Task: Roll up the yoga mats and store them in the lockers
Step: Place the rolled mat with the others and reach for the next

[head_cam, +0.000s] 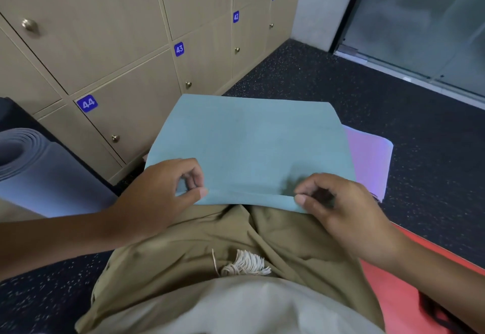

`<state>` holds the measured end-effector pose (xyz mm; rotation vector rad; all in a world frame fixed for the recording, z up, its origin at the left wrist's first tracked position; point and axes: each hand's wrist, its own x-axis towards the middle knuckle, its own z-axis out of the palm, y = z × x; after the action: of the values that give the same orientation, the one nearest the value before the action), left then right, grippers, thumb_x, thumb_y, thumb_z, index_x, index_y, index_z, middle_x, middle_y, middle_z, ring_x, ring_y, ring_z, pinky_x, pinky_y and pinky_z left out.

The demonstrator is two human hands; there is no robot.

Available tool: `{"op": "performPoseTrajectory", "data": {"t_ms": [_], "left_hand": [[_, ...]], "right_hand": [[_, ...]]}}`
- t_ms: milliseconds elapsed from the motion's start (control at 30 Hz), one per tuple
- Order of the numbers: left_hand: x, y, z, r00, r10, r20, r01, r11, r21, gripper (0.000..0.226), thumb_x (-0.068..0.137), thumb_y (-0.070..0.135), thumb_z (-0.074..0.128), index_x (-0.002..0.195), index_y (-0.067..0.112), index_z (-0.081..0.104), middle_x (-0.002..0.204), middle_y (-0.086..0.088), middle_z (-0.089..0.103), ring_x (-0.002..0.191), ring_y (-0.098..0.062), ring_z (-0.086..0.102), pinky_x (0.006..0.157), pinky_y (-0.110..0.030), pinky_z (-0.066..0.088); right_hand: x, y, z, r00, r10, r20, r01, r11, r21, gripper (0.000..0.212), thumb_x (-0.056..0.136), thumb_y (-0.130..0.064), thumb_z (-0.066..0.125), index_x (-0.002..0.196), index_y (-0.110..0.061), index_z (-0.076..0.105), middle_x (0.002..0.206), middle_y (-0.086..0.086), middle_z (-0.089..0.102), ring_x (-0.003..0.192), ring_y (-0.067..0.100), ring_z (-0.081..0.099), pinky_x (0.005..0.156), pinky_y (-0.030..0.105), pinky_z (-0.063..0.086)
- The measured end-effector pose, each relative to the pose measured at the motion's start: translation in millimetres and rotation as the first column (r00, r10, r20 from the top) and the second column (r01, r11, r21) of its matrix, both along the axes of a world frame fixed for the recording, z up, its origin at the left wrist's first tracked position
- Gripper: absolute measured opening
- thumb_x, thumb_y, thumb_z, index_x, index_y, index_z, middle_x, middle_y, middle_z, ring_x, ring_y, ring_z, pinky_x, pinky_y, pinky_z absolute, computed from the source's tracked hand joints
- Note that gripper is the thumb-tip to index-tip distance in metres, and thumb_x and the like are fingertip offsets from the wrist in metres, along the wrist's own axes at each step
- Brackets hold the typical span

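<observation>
**Both hands pinch the near edge of the teal mat**

The left hand (168,189) and the right hand (333,202) each pinch the near edge of a teal yoga mat (249,147) between thumb and curled fingers, and that edge is folded up into a narrow first turn between them. The mat lies flat on the dark speckled floor (393,102), stretching away from the hands toward the lockers (126,52). Its near edge lies over the person's khaki trousers (210,234).

Under the teal mat, a purple mat (370,157) shows beyond and just to the outside of the right hand, its edge sticking out past the teal one. A red mat (393,289) lies on the floor beneath the right forearm, nearer the person than the hands.

Outside the left hand, a blue-grey mat (39,165) lies already rolled, its spiral end facing the camera, close to the locker fronts. The beige locker doors are closed; blue tags read 44 (87,103), 43 (179,49) and 42 (236,16). Beyond the right hand, far off, stands a glass door (425,23).
</observation>
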<state>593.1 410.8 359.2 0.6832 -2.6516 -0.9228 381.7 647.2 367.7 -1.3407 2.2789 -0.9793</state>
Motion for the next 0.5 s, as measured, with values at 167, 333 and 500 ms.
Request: {"op": "performPoseTrajectory", "data": {"t_ms": [167, 333, 500], "left_hand": [[3, -8, -9, 0.995, -0.089, -0.036, 0.087, 0.995, -0.041, 0.016, 0.091, 0.029, 0.07, 0.082, 0.036, 0.059, 0.092, 0.013, 0.06, 0.088, -0.014, 0.054, 0.078, -0.028, 0.043], [4, -20, -13, 0.945, -0.317, -0.083, 0.292, 0.93, -0.224, 0.014, 0.098, 0.035, 0.058, 0.089, 0.026, 0.063, 0.089, 0.017, 0.057, 0.089, -0.011, 0.055, 0.078, -0.031, 0.045], [5, -28, -16, 0.903, -0.419, -0.096, 0.385, 0.887, -0.253, 0.026, 0.092, 0.044, 0.071, 0.092, 0.018, 0.067, 0.095, 0.014, 0.057, 0.092, -0.011, 0.055, 0.08, -0.027, 0.044]], "right_hand": [[-13, -4, -14, 0.97, 0.06, -0.237, -0.084, 0.992, -0.09, 0.014, 0.089, -0.022, 0.078, 0.088, -0.027, 0.065, 0.083, -0.013, 0.057, 0.081, 0.011, 0.056, 0.075, 0.023, 0.044], [-24, -2, -29, 0.87, 0.185, -0.458, -0.268, 0.956, -0.123, 0.011, 0.098, -0.025, 0.065, 0.09, -0.017, 0.068, 0.082, -0.01, 0.053, 0.079, 0.014, 0.049, 0.077, 0.029, 0.041], [-27, 0, -31, 0.743, 0.18, -0.644, -0.32, 0.941, -0.106, 0.03, 0.105, -0.032, 0.054, 0.093, -0.011, 0.072, 0.086, -0.001, 0.062, 0.079, 0.023, 0.052, 0.074, 0.032, 0.037]]}}
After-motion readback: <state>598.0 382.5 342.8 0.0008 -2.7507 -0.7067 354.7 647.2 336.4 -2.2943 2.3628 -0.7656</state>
